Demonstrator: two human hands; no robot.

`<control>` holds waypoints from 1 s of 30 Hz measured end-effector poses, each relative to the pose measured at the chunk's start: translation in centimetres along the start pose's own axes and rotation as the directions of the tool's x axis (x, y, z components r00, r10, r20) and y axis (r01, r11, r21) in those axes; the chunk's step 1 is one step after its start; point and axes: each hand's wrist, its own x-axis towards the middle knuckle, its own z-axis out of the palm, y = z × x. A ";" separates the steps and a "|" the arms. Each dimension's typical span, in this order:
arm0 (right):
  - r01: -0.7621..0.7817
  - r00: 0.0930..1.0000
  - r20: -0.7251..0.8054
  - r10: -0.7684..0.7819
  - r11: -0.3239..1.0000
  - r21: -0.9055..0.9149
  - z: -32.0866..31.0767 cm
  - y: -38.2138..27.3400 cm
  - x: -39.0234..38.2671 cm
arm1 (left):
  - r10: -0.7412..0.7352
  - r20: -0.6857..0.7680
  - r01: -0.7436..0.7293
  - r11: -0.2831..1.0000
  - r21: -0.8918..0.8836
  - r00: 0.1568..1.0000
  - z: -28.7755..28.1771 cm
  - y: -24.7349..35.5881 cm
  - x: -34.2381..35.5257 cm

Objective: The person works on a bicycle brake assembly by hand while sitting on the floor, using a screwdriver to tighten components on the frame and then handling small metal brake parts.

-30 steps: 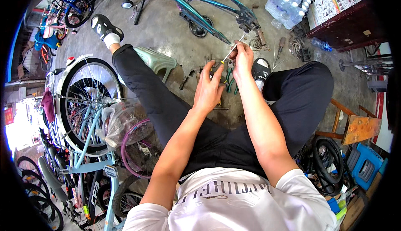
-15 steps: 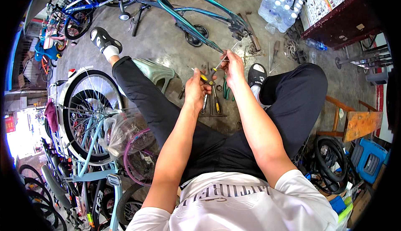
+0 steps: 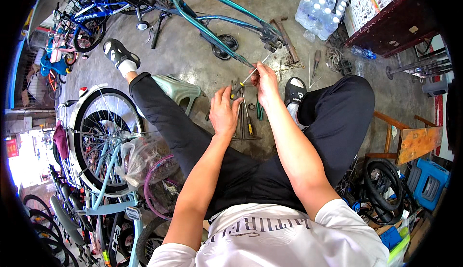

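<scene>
Pinching the thin shaft (image 3: 249,78) of a screwdriver, the right hand (image 3: 266,86) seems to steady it well ahead of the grip, probably because a long rod wanders when held only at the back. The left hand (image 3: 225,115) is at the yellow and dark handle (image 3: 235,93), likely because the thicker end is easier to turn or push. The screwdriver slants in the air above the floor (image 3: 202,69), its tip close to the dark end of a green bike frame (image 3: 207,32) (whether the 2 touch, I cannot tell). Between the spread legs (image 3: 161,108) lie green-gripped pliers (image 3: 259,111) and a spare screwdriver (image 3: 250,128), presumably there for easy reach; a hammer (image 3: 288,42) rests farther off, near the frame's dark end.

As for the hands, the right is narrow, thumb and fingertips closed on the shaft, just beside the end of 1 green tube. The left is half curled, fingers bent over the handle; its palm is hidden.
</scene>
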 end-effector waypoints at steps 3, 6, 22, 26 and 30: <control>0.011 1.000 -0.022 -0.013 0.999 -0.053 0.3 0.1 -0.1 | -0.394 0.289 0.486 0.756 -0.439 0.873 2.1 -1.8 0.5; 0.020 0.999 -0.030 -0.022 0.997 -0.068 0.1 0.0 -0.5 | -0.471 0.730 0.807 -0.062 -0.587 0.495 0.7 0.1 2.0; 0.043 0.996 -0.072 -0.049 0.995 -0.085 0.2 0.1 -0.5 | -0.465 0.678 0.757 -0.025 -0.653 0.569 1.0 -0.7 0.9; 0.037 0.997 -0.065 -0.043 0.996 -0.077 0.3 0.0 -0.4 | -0.580 0.509 0.712 0.186 -0.677 0.636 2.1 -2.3 0.3; 0.040 0.996 -0.077 -0.044 0.997 -0.064 0.5 -0.2 -0.4 | -0.168 0.037 0.171 0.935 -0.312 0.985 1.7 -1.1 -0.9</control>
